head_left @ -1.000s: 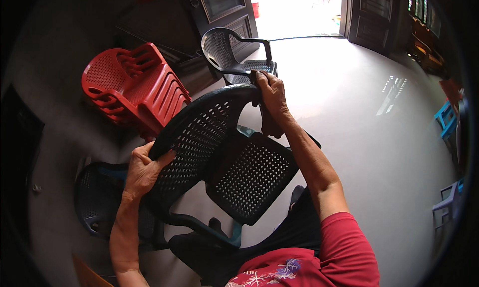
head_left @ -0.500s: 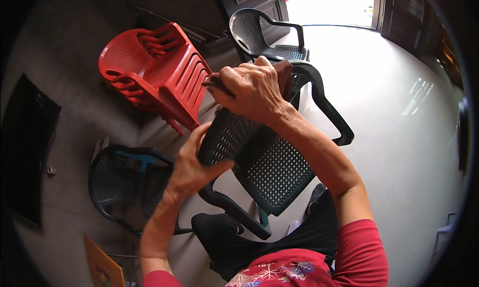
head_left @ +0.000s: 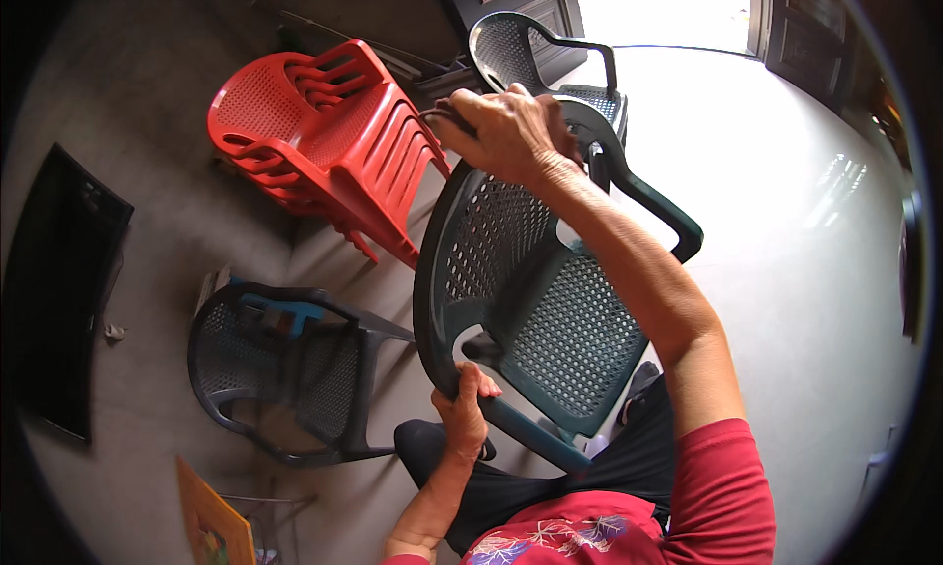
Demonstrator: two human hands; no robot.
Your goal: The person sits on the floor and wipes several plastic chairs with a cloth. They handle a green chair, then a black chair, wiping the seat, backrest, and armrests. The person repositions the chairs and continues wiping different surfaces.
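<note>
We have a dark green chair in front of our knees, its seat and backrest full of small holes; our left hand is wrapped around its nearer armrest, close to where that joins the backrest, thumb on top; our right hand is closed around a brown cloth at the top edge of the backrest, with the cloth showing on both sides of the fingers; our right forearm crosses above the chair.

Beyond the backrest, to the left, we see a stack of red chairs; nearer to us on the left is another dark chair, with a blue thing showing at its upper part, whose kind we cannot tell; a third dark chair is beyond our right hand, beside a dark door; all these are on the pale floor.
</note>
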